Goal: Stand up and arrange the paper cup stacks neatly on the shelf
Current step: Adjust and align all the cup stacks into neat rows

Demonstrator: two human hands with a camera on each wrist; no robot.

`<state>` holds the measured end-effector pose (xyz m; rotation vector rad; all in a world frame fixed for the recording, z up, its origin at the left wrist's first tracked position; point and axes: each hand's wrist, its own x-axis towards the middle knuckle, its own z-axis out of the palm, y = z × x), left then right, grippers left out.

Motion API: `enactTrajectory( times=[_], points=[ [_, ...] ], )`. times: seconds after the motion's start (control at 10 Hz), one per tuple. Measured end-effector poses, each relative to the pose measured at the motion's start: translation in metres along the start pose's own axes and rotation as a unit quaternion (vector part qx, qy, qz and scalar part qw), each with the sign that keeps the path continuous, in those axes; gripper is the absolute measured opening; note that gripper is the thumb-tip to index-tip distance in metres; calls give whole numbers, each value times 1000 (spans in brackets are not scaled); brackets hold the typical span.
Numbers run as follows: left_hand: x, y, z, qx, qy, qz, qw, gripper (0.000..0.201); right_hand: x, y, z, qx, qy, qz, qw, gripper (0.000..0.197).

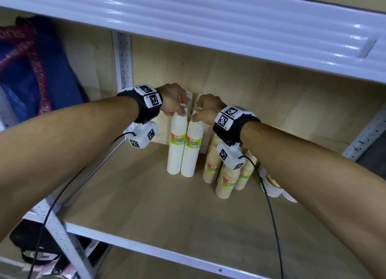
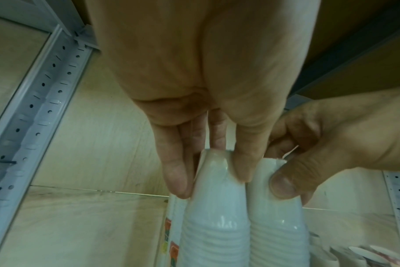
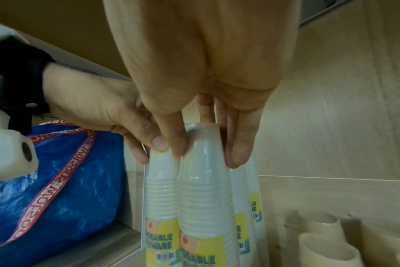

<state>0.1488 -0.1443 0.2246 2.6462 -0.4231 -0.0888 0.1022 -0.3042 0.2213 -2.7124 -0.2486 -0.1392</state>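
Two tall white paper cup stacks in clear wrap stand upright side by side at the back of the shelf (image 1: pixel 146 205). My left hand (image 1: pixel 180 109) pinches the top of the left stack (image 1: pixel 176 145); in the left wrist view its fingers (image 2: pixel 178 180) and thumb clasp that stack's top (image 2: pixel 215 207). My right hand (image 1: pixel 197 115) pinches the top of the right stack (image 1: pixel 193 151), seen up close in the right wrist view (image 3: pixel 203 189). Behind them stand two more white stacks (image 3: pixel 242 198), mostly hidden.
Several shorter tan cup stacks (image 1: pixel 226 182) stand just right of the white ones. Further right a stack (image 1: pixel 271 184) lies on its side. A blue bag (image 1: pixel 31 69) sits beyond the left post (image 1: pixel 123 63). The upper shelf (image 1: pixel 208 17) hangs close above.
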Motion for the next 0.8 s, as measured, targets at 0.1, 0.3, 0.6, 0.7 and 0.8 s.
enactTrajectory(
  times=[0.1,0.3,0.6,0.7,0.8],
  points=[
    [1,0,-1,8,-7,4,1000,37,0,0,-2,0,4,-8,1000,52],
    [-13,12,-29,26,-5,25,999,56,-9,-13,-21,-13,54,-6,998,49],
    [-113,4,-22,-97,87,94,987,41,-99,11,-7,112,82,-59,989,16],
    [-179,-15,32,-179,58,120,975,35,-174,44,30,131,41,-86,987,8],
    [-240,-42,105,-230,-3,115,966,50,-246,83,85,131,57,-35,989,34]
  ],
)
